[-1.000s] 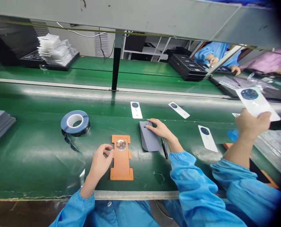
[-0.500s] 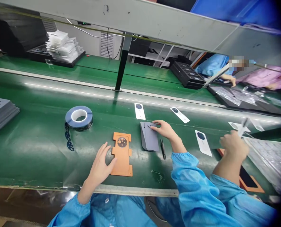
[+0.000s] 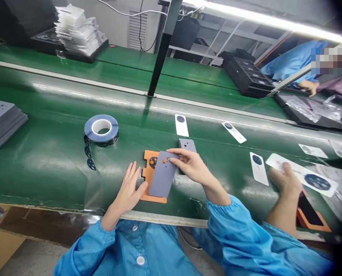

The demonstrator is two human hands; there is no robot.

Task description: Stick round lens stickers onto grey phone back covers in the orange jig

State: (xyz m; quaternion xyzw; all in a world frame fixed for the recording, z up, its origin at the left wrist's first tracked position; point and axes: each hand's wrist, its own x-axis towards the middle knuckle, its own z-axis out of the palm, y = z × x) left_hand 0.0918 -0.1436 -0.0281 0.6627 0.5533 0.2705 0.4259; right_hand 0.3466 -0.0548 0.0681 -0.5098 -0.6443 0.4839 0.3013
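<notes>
Pinched at its upper right edge by my right hand (image 3: 192,165) is a grey phone back panel (image 3: 163,178) with camera holes. It hangs tilted over the orange fixture (image 3: 148,174), covering much of it. In the fixture's upper part a round black camera-ring sticker (image 3: 153,162) shows beside the panel. My left hand (image 3: 129,189) rests at the fixture's left side with its fingers spread, holding nothing. Partly behind my right hand stands a small stack of grey panels (image 3: 187,145). A roll of blue-backed tape (image 3: 101,129) with black ring stickers lies to the left.
A taller stack of grey panels (image 3: 4,124) stands at the far left. White cards with black rings (image 3: 181,125) are spread along the back and right. At the right, a co-worker's hand (image 3: 286,182) holds a larger white card (image 3: 301,174), near another orange fixture (image 3: 317,222).
My right hand has lifted a grey panel off the small stack and carried it left over the orange fixture. The co-worker's hand now holds a white card. The view has shifted.
</notes>
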